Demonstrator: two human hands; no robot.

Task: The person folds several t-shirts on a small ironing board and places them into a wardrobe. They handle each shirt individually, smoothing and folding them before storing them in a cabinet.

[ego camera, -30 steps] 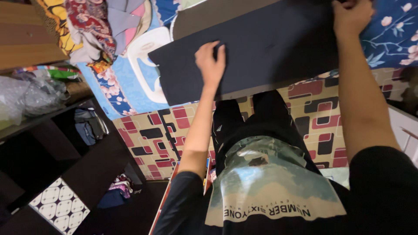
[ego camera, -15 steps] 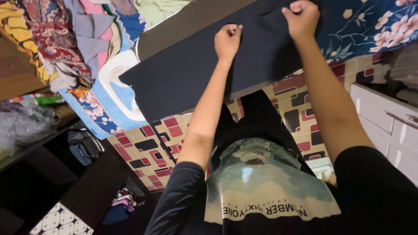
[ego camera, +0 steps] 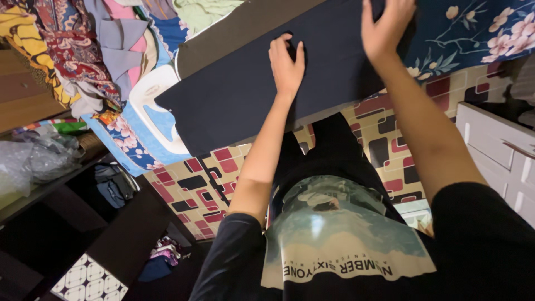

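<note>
Dark cloth: a big dark blue cloth (ego camera: 234, 106) lies flat on the ironing board (ego camera: 223, 33). It is the main thing here.
Left hand: the left hand (ego camera: 287, 61) lies flat on the dark cloth, fingers together, pressing down near the middle.
Right hand: the right hand (ego camera: 384, 25) is open, fingers spread, at the far part of the dark cloth. I cannot tell if it touches.
Edges: the near edge of the dark cloth hangs over the board. Its left corner sits by a white and blue iron rest (ego camera: 153, 111).
Open room: the tiled floor (ego camera: 192, 184) below the dark cloth is bare.
Around: a pile of bright clothes (ego camera: 67, 50) is left of the dark cloth, a flowered blue sheet (ego camera: 473, 39) right of it, and a clear plastic bag (ego camera: 30, 161) on a shelf far left.
</note>
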